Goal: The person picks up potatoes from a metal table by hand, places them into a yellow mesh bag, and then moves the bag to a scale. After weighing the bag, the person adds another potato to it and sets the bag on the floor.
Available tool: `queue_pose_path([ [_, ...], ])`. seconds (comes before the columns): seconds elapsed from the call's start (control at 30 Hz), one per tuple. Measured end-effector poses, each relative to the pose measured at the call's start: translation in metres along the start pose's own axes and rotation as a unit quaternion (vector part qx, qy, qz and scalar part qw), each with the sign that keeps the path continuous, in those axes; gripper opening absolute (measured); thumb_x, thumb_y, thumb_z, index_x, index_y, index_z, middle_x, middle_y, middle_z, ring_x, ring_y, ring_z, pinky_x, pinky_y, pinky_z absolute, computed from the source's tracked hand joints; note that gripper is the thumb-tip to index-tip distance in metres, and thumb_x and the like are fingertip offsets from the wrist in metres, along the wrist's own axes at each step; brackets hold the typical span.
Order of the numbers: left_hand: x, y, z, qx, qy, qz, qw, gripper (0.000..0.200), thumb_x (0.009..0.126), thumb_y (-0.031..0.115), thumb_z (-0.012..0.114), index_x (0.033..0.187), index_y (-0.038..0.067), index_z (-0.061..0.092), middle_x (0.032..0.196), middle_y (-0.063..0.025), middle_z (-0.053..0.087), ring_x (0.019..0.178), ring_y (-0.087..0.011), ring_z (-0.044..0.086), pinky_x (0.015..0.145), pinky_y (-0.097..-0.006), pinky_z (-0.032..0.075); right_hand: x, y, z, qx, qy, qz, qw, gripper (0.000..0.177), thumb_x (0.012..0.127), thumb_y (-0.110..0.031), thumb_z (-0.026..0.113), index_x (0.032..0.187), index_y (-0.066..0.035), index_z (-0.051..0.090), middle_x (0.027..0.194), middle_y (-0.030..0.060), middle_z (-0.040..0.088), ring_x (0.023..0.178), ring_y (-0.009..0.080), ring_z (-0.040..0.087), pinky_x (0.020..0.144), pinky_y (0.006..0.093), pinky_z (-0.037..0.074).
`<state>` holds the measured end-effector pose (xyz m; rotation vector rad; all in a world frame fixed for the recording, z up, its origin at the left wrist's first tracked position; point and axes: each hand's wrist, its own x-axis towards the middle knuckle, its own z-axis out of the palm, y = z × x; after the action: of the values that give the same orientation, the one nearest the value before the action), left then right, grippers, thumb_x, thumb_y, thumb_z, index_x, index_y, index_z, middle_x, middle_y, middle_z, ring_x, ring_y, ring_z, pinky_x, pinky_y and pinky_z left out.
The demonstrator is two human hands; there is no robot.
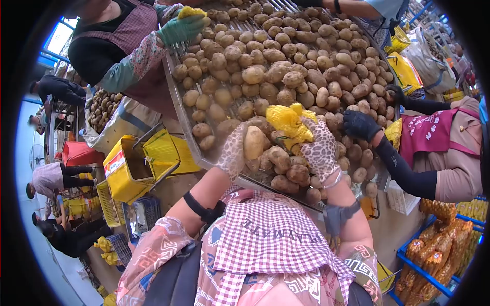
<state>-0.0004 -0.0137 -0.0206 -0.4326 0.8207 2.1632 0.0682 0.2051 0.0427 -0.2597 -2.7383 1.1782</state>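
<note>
My left hand [234,151], in a leopard-print glove, is closed against a large pale potato [253,143] near the front edge of the sorting table. A bunched yellow mesh bag [288,121] is gripped in my right hand [320,148], gloved in the same print. Under and between my hands lie several loose potatoes [298,174]. Brown, soil-dusted potatoes [286,79] cover most of the metal-edged table [178,109] beyond. The mesh bag partly hides my right fingers.
At the upper left, a co-worker's green-gloved hand [181,28] holds yellow mesh. Another person's black-gloved hand [361,125] rests by potatoes on the right. A yellow crate [125,171] stands left of the table. Filled net sacks [429,255] sit in a blue rack [426,271] at lower right.
</note>
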Motion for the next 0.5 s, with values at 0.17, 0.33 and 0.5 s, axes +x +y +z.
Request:
queue_pose_path([
  [0.17,0.007,-0.014,-0.022,0.487,-0.046,0.319,0.812,0.031,0.090,0.029,0.063,0.111,0.005,0.060,0.103,-0.0087,0.064,0.094,-0.0224,0.062,0.081,-0.0301,0.053,-0.011,-0.001,0.025,-0.067,-0.016,-0.197,0.978,0.048,0.075,-0.013,0.072,0.121,-0.012,0.062,0.116,0.0165,0.061,0.102,0.0334,0.062,0.091,0.0375,0.051],
  [0.33,0.021,-0.019,-0.043,0.565,0.010,0.393,0.725,0.023,0.098,0.017,0.054,0.115,0.002,0.059,0.108,-0.0049,0.063,0.094,-0.0141,0.061,0.085,-0.0252,0.052,-0.005,-0.019,0.008,-0.013,0.009,-0.119,0.993,0.050,0.069,-0.008,0.075,0.117,-0.014,0.064,0.109,0.0173,0.063,0.104,0.0332,0.061,0.091,0.0386,0.051],
  [0.5,0.051,-0.028,-0.094,0.564,0.055,0.303,0.766,0.029,0.099,0.023,0.052,0.120,0.003,0.057,0.112,-0.0074,0.062,0.095,-0.0172,0.063,0.084,-0.0305,0.055,-0.013,0.015,0.034,-0.069,-0.056,-0.112,0.990,0.057,0.067,-0.005,0.073,0.123,-0.012,0.062,0.118,0.0169,0.062,0.109,0.0345,0.059,0.099,0.0407,0.045],
])
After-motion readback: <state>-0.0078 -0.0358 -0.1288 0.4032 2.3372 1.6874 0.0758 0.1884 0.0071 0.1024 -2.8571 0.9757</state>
